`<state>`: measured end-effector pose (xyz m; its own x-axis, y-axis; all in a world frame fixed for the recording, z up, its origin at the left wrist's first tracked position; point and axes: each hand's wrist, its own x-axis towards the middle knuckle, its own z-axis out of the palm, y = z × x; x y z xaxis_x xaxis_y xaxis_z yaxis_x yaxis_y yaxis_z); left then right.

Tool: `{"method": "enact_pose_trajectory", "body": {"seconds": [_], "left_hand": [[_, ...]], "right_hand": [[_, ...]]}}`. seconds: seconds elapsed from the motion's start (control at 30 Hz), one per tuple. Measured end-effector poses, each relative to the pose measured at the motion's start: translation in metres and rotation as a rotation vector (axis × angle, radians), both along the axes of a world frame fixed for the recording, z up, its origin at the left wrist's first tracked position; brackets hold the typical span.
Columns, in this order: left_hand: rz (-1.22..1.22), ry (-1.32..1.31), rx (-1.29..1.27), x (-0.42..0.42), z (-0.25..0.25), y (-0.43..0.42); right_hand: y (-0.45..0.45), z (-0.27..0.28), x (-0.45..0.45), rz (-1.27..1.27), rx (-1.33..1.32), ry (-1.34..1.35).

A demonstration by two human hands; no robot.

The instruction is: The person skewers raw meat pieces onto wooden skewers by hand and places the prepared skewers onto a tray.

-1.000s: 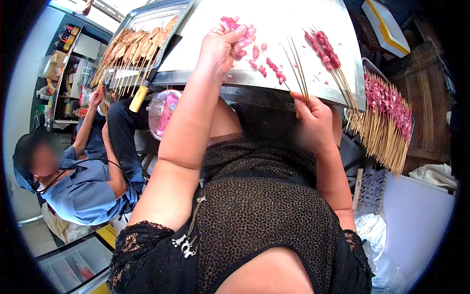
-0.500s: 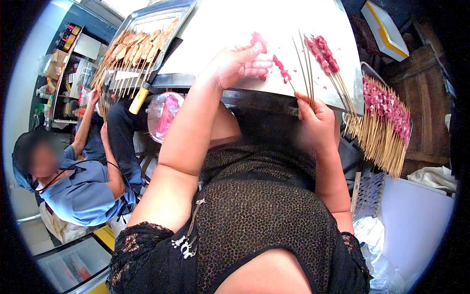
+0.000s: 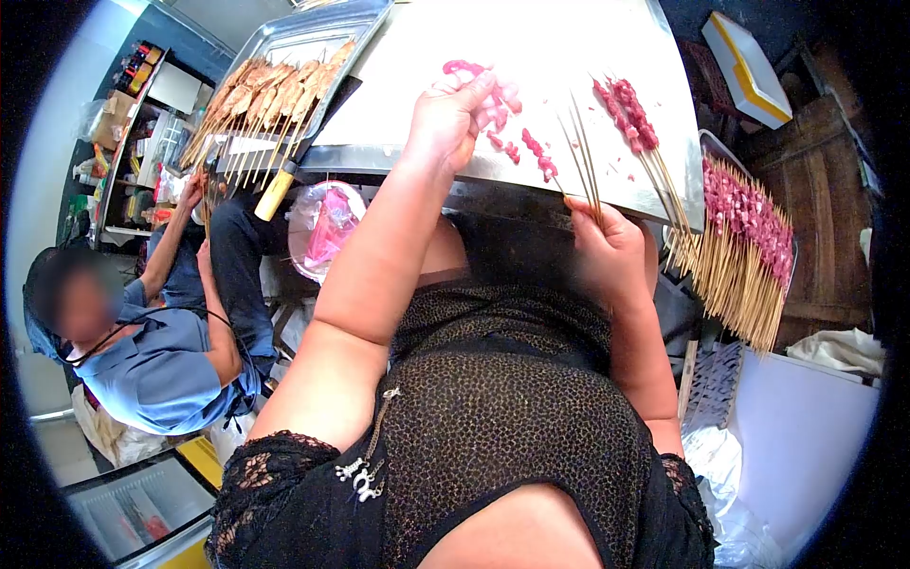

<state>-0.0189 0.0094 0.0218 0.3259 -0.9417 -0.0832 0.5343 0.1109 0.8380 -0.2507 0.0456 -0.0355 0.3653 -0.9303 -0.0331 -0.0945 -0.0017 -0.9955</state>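
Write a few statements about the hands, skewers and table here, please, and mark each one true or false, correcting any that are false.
1. The right hand holds bare skewers together with one bearing some meat. True.
2. The left hand grips the yellow handle. False: it holds pink meat above the table.
3. A large batch of meat skewers lies beyond the table's right edge. True.
4. The browned skewers lie in the right hand. False: they lie on a metal tray at the picture's left.
5. The seated person at the left wears a blue top. True.
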Motion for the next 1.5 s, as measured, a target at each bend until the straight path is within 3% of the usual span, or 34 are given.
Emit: {"method": "enact_pose_trajectory", "body": {"seconds": [0.23, 0.3, 0.7, 1.17, 1.33, 1.5], "left_hand": [[-0.011, 0.037, -0.014, 0.004, -0.001, 0.002], [-0.114, 0.051, -0.007, 0.008, -0.001, 0.003], [-0.07, 0.165, -0.024, -0.002, -0.009, 0.001], [-0.16, 0.118, -0.001, -0.006, -0.012, -0.001], [-0.202, 0.093, -0.07, 0.005, -0.01, 0.003], [-0.153, 0.26, -0.028, 0.008, -0.004, 0.012]], "right_hand": [[0.001, 0.011, -0.007, -0.024, -0.051, 0.013], [-0.001, 0.009, -0.01, -0.025, -0.033, 0.006], [0.001, -0.01, 0.001, -0.026, 0.057, -0.073], [0.004, 0.0, 0.014, 0.012, 0.183, -0.241], [0.0, -0.003, 0.012, -0.142, -0.157, 0.03], [0.004, -0.002, 0.01, -0.135, -0.345, 0.134]]}}
